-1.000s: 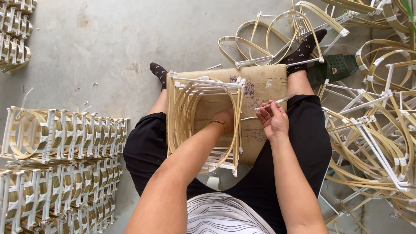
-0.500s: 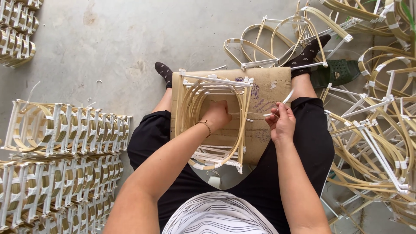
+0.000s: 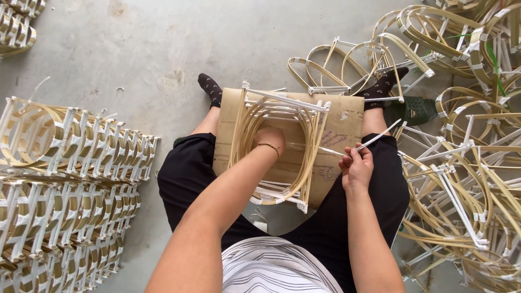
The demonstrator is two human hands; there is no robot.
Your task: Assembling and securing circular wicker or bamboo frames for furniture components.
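1. Left hand [image 3: 269, 140] reaches down inside the bamboo frame [image 3: 279, 146]; fingers curled in and hidden by the strips, so I cannot tell whether it grips a strip or just braces the frame. Thin bracelet on the wrist.
2. Right hand [image 3: 355, 167] sits at 3 o'clock of the frame, thumb and forefinger pinched on a white plastic tie [image 3: 369, 142]; the tie's free end points up toward 1 o'clock, its other end runs to the frame's right edge.
3. The frame, hoops of pale bamboo strip with white ties, lies on a cardboard sheet [image 3: 342, 127] across the person's lap, dead centre of view.
4. Frame already shows white ties along its top edge at 12 o'clock and near corner at 6 o'clock; the right-side tie looks not yet pulled snug, probably mid-fastening.
5. At 9 o'clock on the concrete floor [image 3: 163, 43]: neat rows of stacked frames [image 3: 70, 157], all with ties, these look finished.
6. At 2 to 4 o'clock: a loose tangled pile of frames [image 3: 467, 179], seemingly the ones left to do; the pile is large, so plenty remains.
7. A green sandal [image 3: 415, 111] lies just beside the right foot at 2 o'clock.
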